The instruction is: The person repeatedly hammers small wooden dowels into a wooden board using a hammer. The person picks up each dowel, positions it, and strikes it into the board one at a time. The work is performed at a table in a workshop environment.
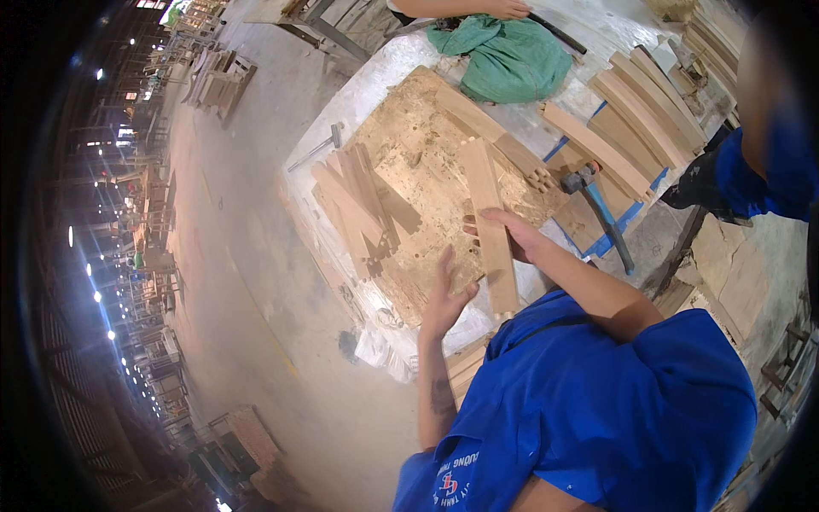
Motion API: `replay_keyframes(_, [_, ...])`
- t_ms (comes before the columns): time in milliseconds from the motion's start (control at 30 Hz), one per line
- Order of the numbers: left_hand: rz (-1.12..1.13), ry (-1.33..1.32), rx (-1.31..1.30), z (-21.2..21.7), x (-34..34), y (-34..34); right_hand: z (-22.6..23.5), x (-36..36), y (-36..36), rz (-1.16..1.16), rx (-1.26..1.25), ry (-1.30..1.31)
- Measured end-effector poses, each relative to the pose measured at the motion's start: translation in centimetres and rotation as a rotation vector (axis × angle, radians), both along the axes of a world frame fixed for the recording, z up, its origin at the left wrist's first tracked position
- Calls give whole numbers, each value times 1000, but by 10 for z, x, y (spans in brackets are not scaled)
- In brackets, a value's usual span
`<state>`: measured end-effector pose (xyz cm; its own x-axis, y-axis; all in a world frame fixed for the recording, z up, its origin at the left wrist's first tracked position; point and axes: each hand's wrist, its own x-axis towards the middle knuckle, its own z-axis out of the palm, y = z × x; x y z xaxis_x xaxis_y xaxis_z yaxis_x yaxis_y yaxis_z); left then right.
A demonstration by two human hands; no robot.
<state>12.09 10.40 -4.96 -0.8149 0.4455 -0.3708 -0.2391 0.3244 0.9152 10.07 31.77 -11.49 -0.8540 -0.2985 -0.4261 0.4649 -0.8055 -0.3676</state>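
My right hand (512,232) is closed around the middle of a flat wooden slat (500,277), which is held lengthwise above the near right part of the worktop. Just left of it is my left hand (447,299), empty, with its fingers apart and not touching the slat. Beneath both hands lies a worn wooden board (401,128), dusty and stained. On its left side rests a loose pile of wooden slats (351,200), some crossing others. Toward the far right, more slats (486,128) lie side by side, with small dowel-like pegs at their near ends.
A blue-handled hammer (607,218) lies at the right, beside curved wooden pieces (636,111). A green cloth bundle (516,64) sits at the far edge, near another person's hand (509,8). A metal T-shaped tool (317,147) lies far left. Someone's leg and shoe (704,183) stand at right.
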Motion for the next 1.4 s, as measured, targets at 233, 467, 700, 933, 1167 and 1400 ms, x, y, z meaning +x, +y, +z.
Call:
replay_keyframes(233, [352, -444, 227, -45, -38, 27, 12, -44, -21, 106, 557, 312])
replay_keyframes(467, [424, -121, -167, -38, -87, 6, -2, -44, -10, 300, 931, 378])
replay_keyframes(700, [622, -52, -147, -8, -208, -47, -58, 20, 33, 567, 1227, 297])
replay_keyframes(933, [516, 31, -589, -28, -266, -72, -54, 45, 52, 466, 1236, 204])
replay_keyframes(1167, [539, 389, -582, -62, -279, -73, -31, 25, 78, 327, 1271, 177])
replay_keyframes(1400, [691, 393, -1221, -73, -278, -18, -39, 58, 105, 159, 1333, 193])
